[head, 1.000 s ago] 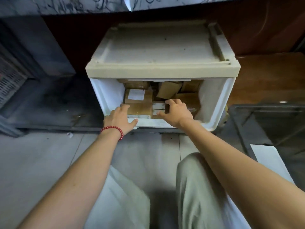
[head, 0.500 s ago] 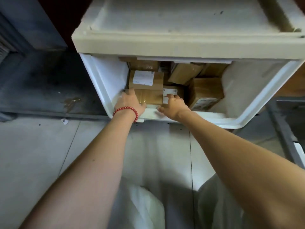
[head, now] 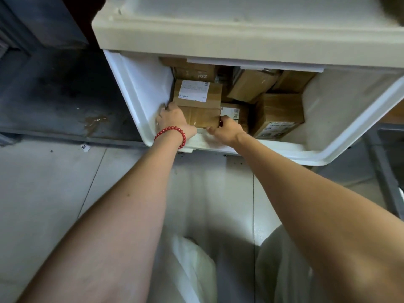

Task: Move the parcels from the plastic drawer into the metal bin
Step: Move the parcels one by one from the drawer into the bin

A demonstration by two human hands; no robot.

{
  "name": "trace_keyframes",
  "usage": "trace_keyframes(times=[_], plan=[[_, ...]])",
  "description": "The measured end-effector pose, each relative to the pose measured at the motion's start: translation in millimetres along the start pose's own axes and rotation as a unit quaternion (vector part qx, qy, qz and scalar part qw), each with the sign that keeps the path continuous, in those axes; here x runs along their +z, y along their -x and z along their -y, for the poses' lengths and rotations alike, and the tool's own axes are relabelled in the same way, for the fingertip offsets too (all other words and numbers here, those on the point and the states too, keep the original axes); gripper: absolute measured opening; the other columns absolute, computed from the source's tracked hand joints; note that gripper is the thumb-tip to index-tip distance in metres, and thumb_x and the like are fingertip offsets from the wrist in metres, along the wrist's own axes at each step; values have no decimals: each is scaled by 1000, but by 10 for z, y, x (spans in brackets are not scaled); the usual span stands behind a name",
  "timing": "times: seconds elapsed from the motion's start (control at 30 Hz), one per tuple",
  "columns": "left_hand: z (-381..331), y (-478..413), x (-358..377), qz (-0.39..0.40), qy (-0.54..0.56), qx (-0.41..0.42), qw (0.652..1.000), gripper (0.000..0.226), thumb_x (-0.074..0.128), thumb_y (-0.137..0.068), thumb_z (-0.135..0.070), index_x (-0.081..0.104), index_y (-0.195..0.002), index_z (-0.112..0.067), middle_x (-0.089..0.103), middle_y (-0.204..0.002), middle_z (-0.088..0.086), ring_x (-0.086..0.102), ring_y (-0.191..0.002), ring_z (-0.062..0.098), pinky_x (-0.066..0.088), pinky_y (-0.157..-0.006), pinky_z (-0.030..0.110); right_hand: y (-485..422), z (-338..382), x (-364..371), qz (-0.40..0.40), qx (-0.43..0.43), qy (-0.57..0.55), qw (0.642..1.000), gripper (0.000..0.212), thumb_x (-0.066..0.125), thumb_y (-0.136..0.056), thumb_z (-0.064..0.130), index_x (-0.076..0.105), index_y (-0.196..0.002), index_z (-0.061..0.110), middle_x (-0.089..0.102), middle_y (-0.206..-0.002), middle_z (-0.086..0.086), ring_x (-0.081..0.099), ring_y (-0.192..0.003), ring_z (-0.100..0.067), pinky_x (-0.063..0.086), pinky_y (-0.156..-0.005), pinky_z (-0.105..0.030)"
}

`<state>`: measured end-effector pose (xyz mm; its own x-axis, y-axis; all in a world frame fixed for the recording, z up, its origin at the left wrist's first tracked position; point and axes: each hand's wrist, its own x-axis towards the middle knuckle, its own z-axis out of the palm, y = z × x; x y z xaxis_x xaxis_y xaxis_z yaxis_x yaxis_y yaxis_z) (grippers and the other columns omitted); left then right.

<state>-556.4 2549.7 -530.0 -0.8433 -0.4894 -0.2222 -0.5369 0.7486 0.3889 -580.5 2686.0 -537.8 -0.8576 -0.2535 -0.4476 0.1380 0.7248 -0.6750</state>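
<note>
Within the last second your hands have left the front lip of the plastic drawer (head: 140,90) and closed in on one box, the front-left parcel (head: 197,101). Your head has also come in closer over the drawer. Your left hand (head: 172,118), the one with the red bead bracelet (head: 172,133), is wedged between that parcel and the drawer's left wall, fingers curled round its left side. Your right hand (head: 227,129) grips the opposite lower corner, thumb at the bottom front edge and fingers bent onto the right side. I read this as the grasp being made: the parcel is clamped from both sides but rests in the drawer, not yet lifted. The metal bin (head: 381,171) shows only as a grey frame edge at the right, so its contents cannot be told.

The parcel is a brown cardboard box, taped, with a white shipping label on its top face. It lies in the drawer's front left corner, touching the small labelled box (head: 235,111) on its right, with a printed box (head: 194,73) just behind. It looks rigid and tightly packed in, so it probably needs a straight upward pull
</note>
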Motion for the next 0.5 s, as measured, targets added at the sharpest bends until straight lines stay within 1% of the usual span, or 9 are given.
trace_keyframes(times=[0.1, 0.2, 0.27, 0.33, 0.4, 0.43, 0.5], plan=[[11, -18, 3, 16, 34, -9, 999, 90, 74, -74, -16, 23, -148, -10, 23, -153, 13, 29, -139, 32, 35, -111, 43, -3, -2, -4, 3, 5, -10, 1000, 53, 56, -96, 32, 39, -139, 6, 53, -136, -12, 51, -123, -30, 42, -105, -38], [61, -60, -12, 28, 66, -8, 997, 90, 72, -76, -14, 21, -150, -13, 26, -153, 11, 33, -137, 32, 36, -110, 42, -38, -19, -10, -21, 24, -26, 999, 58, 58, -95, 33, 35, -139, 5, 53, -135, -13, 51, -123, -31, 43, -104, -40], [69, -69, -8, 30, 78, -5, 996, 87, 73, -75, -17, 25, -148, -15, 34, -149, 11, 39, -133, 32, 40, -107, 42, -54, -49, -17, -39, 35, -48, 997, 61, 61, -93, 32, 33, -140, 5, 53, -136, -13, 52, -123, -31, 44, -104, -40], [43, -50, 12, 29, 73, -3, 997, 84, 75, -73, -24, 31, -144, -14, 45, -138, 11, 45, -126, 33, 44, -102, 45, -50, -79, -32, -51, 37, -64, 996, 62, 62, -92, 30, 32, -141, 6, 52, -137, -12, 51, -124, -31, 43, -105, -40], [9, -32, 51, 25, 57, -10, 998, 80, 74, -73, -29, 34, -140, -12, 51, -130, 11, 46, -123, 33, 46, -99, 44, -43, -103, -48, -58, 40, -67, 995, 64, 63, -92, 30, 31, -142, 6, 51, -137, -11, 51, -124, -31, 44, -104, -39], [-8, -21, 71, 24, 45, -11, 999, 80, 73, -74, -29, 32, -141, -11, 50, -132, 12, 44, -125, 33, 45, -100, 43, -45, -113, -52, -59, 41, -66, 995, 65, 63, -92, 31, 31, -142, 7, 52, -136, -11, 52, -124, -31, 44, -104, -40], [-44, 2, 105, 35, 41, -11, 999, 88, 74, -77, -26, 22, -147, -11, 37, -143, 13, 36, -132, 33, 40, -106, 41, -55, -126, -44, -61, 46, -54, 996, 67, 64, -91, 36, 31, -142, 7, 53, -135, -11, 51, -124, -31, 43, -105, -44]])
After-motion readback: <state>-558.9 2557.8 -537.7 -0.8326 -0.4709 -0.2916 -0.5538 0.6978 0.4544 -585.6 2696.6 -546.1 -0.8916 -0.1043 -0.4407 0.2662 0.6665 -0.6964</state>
